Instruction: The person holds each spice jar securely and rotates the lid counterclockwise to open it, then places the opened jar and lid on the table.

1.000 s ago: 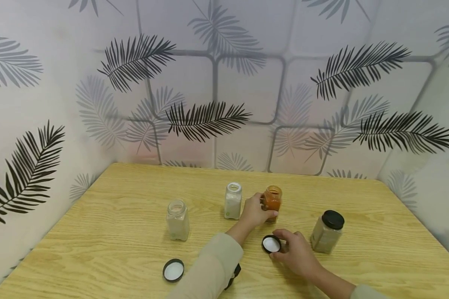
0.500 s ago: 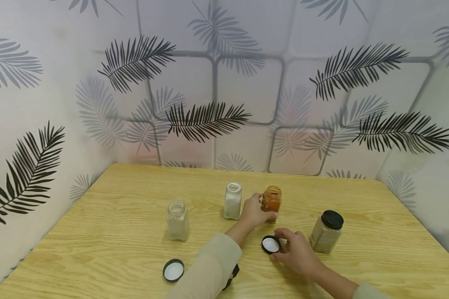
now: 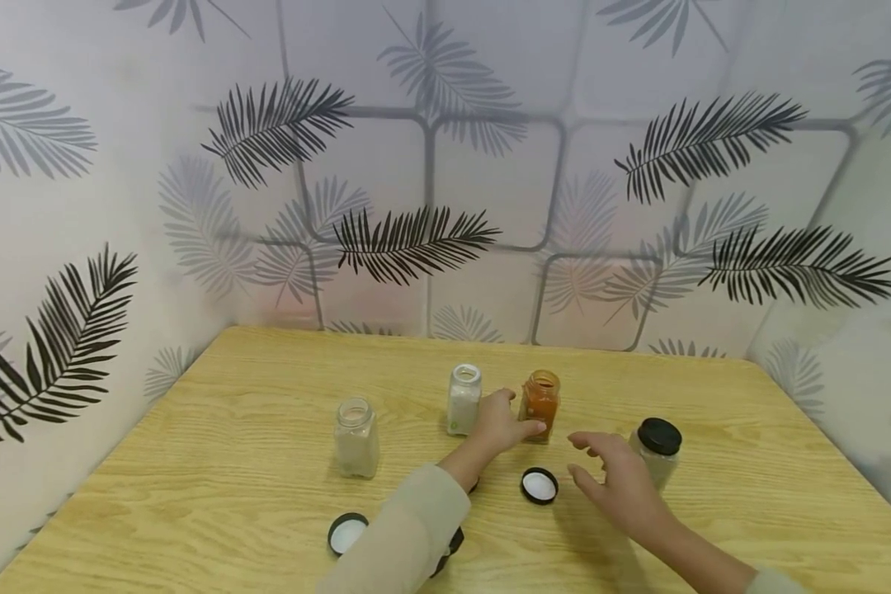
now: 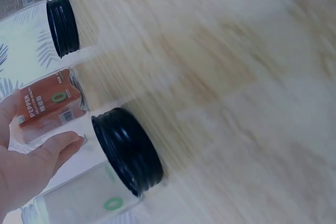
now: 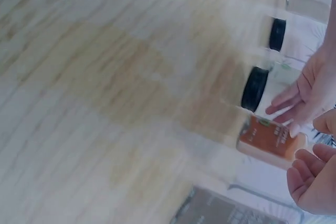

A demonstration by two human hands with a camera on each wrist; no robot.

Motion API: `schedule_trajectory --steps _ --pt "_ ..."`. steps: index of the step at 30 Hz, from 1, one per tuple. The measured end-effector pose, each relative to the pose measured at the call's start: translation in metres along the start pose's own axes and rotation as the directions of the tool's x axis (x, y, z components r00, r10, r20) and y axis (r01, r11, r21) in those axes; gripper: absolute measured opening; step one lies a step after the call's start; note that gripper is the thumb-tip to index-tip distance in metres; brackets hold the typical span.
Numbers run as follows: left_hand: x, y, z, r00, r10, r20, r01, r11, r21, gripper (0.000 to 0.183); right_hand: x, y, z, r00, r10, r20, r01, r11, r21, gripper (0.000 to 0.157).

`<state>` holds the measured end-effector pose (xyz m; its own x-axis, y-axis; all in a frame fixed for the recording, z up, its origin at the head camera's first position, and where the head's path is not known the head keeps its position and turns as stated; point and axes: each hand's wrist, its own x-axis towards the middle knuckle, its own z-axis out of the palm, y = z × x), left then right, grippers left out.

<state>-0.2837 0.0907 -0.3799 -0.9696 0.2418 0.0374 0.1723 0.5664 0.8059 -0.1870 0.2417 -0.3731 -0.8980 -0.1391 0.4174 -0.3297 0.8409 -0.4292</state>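
An uncapped glass jar of orange-red contents, its label reading PEPPER in the left wrist view, stands toward the back of the table. Beside it is my left hand, fingers spread loosely and thumb at the jar's near side; the right wrist view shows the fingers apart from the glass. My right hand hovers with parted, bent fingers and holds nothing. Between the hands a black lid lies with its white inside up. Just left of my left hand stands an uncapped jar of white contents.
Another uncapped pale jar stands to the left, with a black lid in front, partly behind my left sleeve. A jar with a black cap stands right, partly behind my right hand. A patterned wall backs the wooden table.
My right hand has let go of the black lid and moved up and right, leaving it on the table. My left hand has loosened from the pepper jar and shifted slightly left.
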Motion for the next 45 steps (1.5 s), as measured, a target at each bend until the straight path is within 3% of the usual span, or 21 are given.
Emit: schedule_trajectory --steps 8,16,19,24,30,33,37,45 --pt "-0.003 0.005 0.001 0.999 0.041 0.026 -0.043 0.996 0.079 0.049 -0.003 0.011 -0.022 0.984 -0.093 -0.151 0.085 0.995 -0.056 0.027" --pt "-0.012 0.007 0.008 1.000 0.019 -0.003 -0.018 1.000 0.022 0.030 -0.006 0.023 -0.041 0.953 -0.145 -0.265 0.129 0.989 -0.079 0.026" --pt "-0.014 0.006 0.010 0.999 0.033 0.014 -0.033 0.999 0.018 0.040 -0.008 0.027 -0.046 0.948 -0.145 -0.285 0.131 0.989 -0.069 0.026" --pt "-0.017 0.006 0.012 0.997 0.037 0.063 -0.036 0.999 -0.019 0.050 -0.007 0.033 -0.053 0.944 -0.160 -0.289 0.136 0.986 -0.099 0.027" --pt "-0.022 0.012 0.018 0.993 0.041 0.107 -0.042 0.999 0.015 0.029 -0.008 0.039 -0.059 0.953 -0.157 -0.258 0.125 0.983 -0.134 0.033" --pt "-0.025 0.016 0.021 0.991 0.072 0.110 -0.077 0.996 0.044 0.050 -0.008 0.041 -0.061 0.966 -0.121 -0.226 0.097 0.989 -0.112 0.033" --pt "-0.027 0.018 0.026 0.986 0.120 0.114 -0.125 0.991 0.040 0.056 -0.009 0.045 -0.061 0.977 -0.089 -0.194 0.073 0.993 -0.090 0.033" --pt "-0.026 0.021 0.043 0.979 0.120 0.163 -0.118 0.993 -0.023 0.060 -0.009 0.047 -0.064 0.991 -0.033 -0.128 0.019 0.993 -0.113 0.038"
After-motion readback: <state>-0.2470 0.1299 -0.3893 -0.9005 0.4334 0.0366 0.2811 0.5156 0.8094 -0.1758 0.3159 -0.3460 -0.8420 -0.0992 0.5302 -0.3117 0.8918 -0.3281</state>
